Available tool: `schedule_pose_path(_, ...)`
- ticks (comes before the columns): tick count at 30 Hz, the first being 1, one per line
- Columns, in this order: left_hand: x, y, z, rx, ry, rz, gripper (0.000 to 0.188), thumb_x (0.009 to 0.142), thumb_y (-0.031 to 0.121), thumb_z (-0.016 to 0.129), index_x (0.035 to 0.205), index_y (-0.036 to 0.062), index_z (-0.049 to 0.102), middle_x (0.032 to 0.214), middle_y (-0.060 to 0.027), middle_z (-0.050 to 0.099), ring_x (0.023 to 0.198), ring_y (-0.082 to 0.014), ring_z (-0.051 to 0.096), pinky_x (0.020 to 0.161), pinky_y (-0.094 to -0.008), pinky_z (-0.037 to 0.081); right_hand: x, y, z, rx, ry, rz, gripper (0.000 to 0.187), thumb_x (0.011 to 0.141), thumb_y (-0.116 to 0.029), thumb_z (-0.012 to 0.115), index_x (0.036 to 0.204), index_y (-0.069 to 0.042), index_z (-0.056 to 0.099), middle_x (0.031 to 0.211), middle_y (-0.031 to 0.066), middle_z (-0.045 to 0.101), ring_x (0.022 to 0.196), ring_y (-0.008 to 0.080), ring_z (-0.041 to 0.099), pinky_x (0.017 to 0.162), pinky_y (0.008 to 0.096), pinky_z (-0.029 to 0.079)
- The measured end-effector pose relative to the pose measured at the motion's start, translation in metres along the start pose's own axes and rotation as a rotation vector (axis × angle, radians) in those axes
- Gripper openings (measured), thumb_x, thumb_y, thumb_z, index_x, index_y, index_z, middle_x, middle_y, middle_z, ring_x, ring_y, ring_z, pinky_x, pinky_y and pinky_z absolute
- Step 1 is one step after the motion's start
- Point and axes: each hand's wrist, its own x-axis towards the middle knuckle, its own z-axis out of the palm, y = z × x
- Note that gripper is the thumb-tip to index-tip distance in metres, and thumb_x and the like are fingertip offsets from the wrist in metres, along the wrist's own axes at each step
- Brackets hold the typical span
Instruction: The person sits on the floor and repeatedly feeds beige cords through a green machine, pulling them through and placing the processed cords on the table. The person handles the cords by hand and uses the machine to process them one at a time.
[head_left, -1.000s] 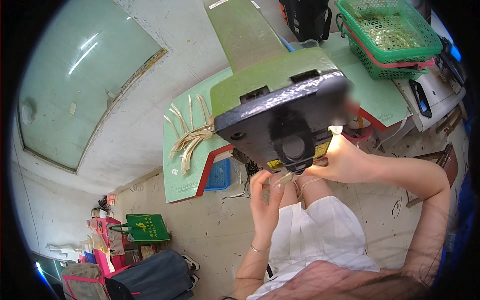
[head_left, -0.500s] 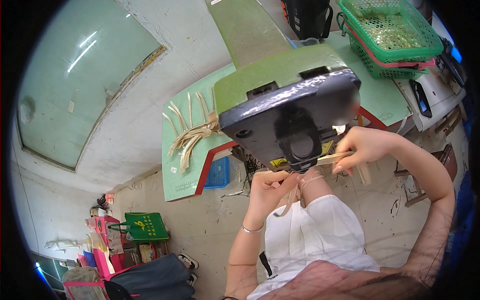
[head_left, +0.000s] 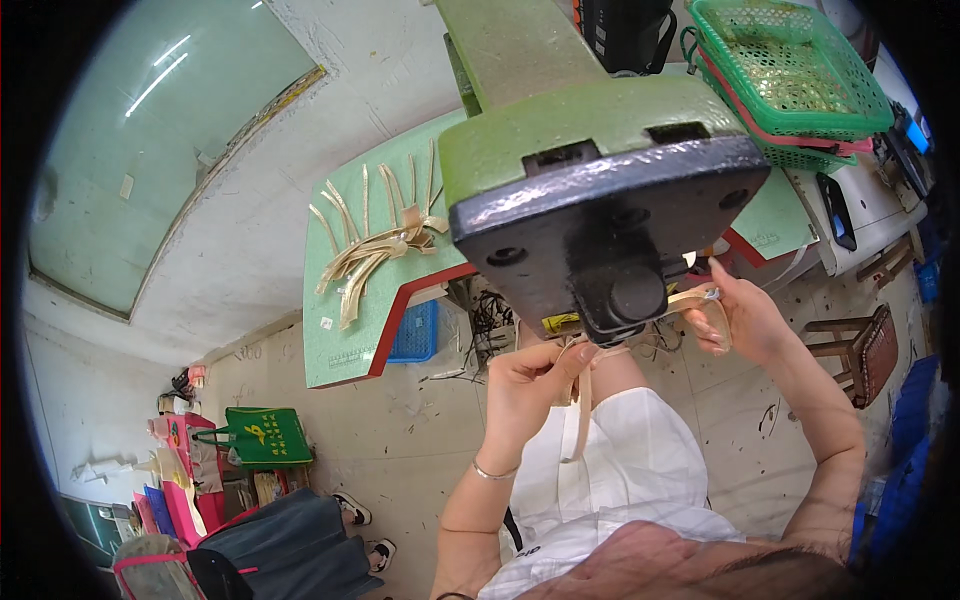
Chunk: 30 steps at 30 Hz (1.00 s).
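Note:
My left hand [head_left: 528, 392] is closed, thumb and fingers pinching a narrow beige strap [head_left: 577, 432] whose end dangles over my white clothing. Just right of the black underside of a green machine head [head_left: 610, 200], my right hand [head_left: 748, 318] has curled fingers around another stretch of beige strap [head_left: 688, 300]. This stretch runs toward the black block under the head. Whether it is one strap in both hands is hidden there. A bundle of similar beige straps [head_left: 375, 255] lies on the green tabletop [head_left: 345, 350] to the left.
Stacked green and pink baskets [head_left: 790, 120] stand at the back right. A dark phone-like object [head_left: 836, 212] lies on a white surface near them. A brown stool [head_left: 862, 352] is to the right. A blue crate [head_left: 413, 332] sits under the table. At lower left are a green bag [head_left: 268, 437] and another person's legs [head_left: 300, 545].
My right hand has moved right from the machine head and turned, its fingers now curled beneath the strap. My left hand keeps its pinch. The whole view has shifted slightly.

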Motion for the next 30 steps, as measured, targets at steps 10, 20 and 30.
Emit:
schedule_pose_path(10, -0.018, -0.032, 0.024, -0.324, 0.273, 0.105, 0.026, 0.089, 0.017, 0.060, 0.081, -0.0065, 0.067, 0.071, -0.0080, 0.064, 0.060, -0.0070, 0.053, 0.055, -0.0200, 0.041, 0.001, -0.020, 0.020, -0.484, 0.132, -0.111, 0.020, 0.092, -0.014, 0.052, 0.082, 0.004, 0.057, 0.066, 0.0039, 0.056, 0.049, 0.0057, 0.048, 0.041, 0.0221, 0.042)
schedule_pose_path(20, -0.020, -0.033, 0.024, -0.306, 0.191, 0.103, 0.027, 0.090, 0.016, 0.057, 0.085, -0.0092, 0.066, 0.069, -0.0101, 0.064, 0.059, -0.0116, 0.057, 0.058, -0.0219, 0.044, -0.002, -0.027, 0.009, -0.424, 0.022, -0.112, 0.018, 0.091, -0.012, 0.052, 0.087, 0.005, 0.057, 0.070, 0.0051, 0.057, 0.048, 0.0073, 0.050, 0.043, 0.0234, 0.044)
schedule_pose_path(30, -0.009, -0.021, 0.031, -0.395, 0.111, 0.072, 0.029, 0.090, 0.019, 0.058, 0.085, -0.0088, 0.066, 0.065, -0.0096, 0.062, 0.058, -0.0126, 0.057, 0.057, -0.0223, 0.044, -0.010, -0.023, 0.001, -0.358, 0.038, -0.151, 0.021, 0.092, -0.016, 0.053, 0.085, 0.004, 0.057, 0.071, 0.0054, 0.057, 0.048, 0.0085, 0.050, 0.042, 0.0238, 0.042)
